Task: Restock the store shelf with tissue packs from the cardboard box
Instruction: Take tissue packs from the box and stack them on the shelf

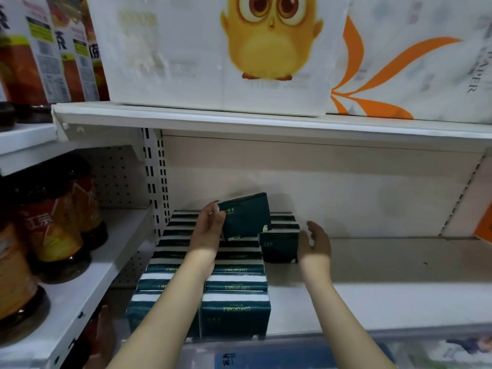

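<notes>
Far to the left of the fingers, bottles of dark drink [53,227] stand on a neighbouring bay, out of the way. Below and in front of the fingers, the stocked packs [234,286] fill the left end of the shelf [386,270] in two close columns running front to back. The left hand [209,230] hovers over the rear of these columns, its fingers [214,209] curled round the left end of one dark green tissue pack [246,215]. That pack is lifted clear, and its long axis slants up and to the right of the grip, broad face toward the camera. Just below its right end, a standing pack [279,247] begins a third column. The right hand [316,243] waits just right of that pack with fingers loosely spread and holding nothing; I cannot tell whether it touches the pack. The open slot seems to lie down and right of the left fingers, nearer the right hand, so the pack likely needs levelling and lowering there. Rightward the shelf lies bare. The upper shelf board [239,121] limits headroom. No cardboard box shows.
</notes>
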Available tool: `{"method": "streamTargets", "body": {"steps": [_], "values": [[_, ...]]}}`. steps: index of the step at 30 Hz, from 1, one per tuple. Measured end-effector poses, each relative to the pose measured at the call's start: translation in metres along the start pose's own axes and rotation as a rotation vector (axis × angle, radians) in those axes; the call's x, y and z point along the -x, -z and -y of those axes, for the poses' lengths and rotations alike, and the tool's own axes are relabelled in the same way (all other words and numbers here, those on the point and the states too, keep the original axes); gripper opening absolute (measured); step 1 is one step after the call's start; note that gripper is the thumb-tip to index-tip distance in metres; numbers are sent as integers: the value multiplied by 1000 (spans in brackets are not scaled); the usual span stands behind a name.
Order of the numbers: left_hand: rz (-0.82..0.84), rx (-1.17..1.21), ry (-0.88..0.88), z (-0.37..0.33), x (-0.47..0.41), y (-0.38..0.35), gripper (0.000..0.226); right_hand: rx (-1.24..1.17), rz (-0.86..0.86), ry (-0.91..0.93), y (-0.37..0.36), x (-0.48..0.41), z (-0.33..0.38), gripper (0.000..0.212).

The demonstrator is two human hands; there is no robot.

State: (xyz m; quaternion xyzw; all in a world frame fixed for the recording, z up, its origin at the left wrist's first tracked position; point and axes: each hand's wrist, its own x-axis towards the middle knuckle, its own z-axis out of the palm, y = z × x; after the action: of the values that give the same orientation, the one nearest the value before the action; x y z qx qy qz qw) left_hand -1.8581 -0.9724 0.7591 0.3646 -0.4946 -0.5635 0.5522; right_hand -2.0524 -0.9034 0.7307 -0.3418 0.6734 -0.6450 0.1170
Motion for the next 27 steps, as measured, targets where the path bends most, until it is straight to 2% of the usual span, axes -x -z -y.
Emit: {"method": "streamTargets", "body": {"steps": [2,5,7,10,12,15,17,21,27], "values": [[24,-1,-6,-1,2,-1,23,-16,135,73,-4,5,28,30],[68,-41,-27,-4,6,-2,27,67,416,28,-14,7,57,47],[94,-80,-29,-7,9,-4,31,88,484,4,-19,8,62,48],[117,-109,-5,-7,9,-4,39,-24,473,-47,-13,6,60,31],[129,-125,23,-6,9,-2,46,-245,363,-176,-2,-1,55,25],[101,-106,76,-6,9,-1,54,-499,147,-338,23,-16,33,29],[84,-94,98,-6,8,-1,55,-512,108,-370,40,-18,11,35],[67,-115,132,-4,4,-1,55,-433,170,-438,51,-7,-26,42],[41,-144,115,-3,5,-4,48,-217,320,-244,29,8,-33,42]]}}
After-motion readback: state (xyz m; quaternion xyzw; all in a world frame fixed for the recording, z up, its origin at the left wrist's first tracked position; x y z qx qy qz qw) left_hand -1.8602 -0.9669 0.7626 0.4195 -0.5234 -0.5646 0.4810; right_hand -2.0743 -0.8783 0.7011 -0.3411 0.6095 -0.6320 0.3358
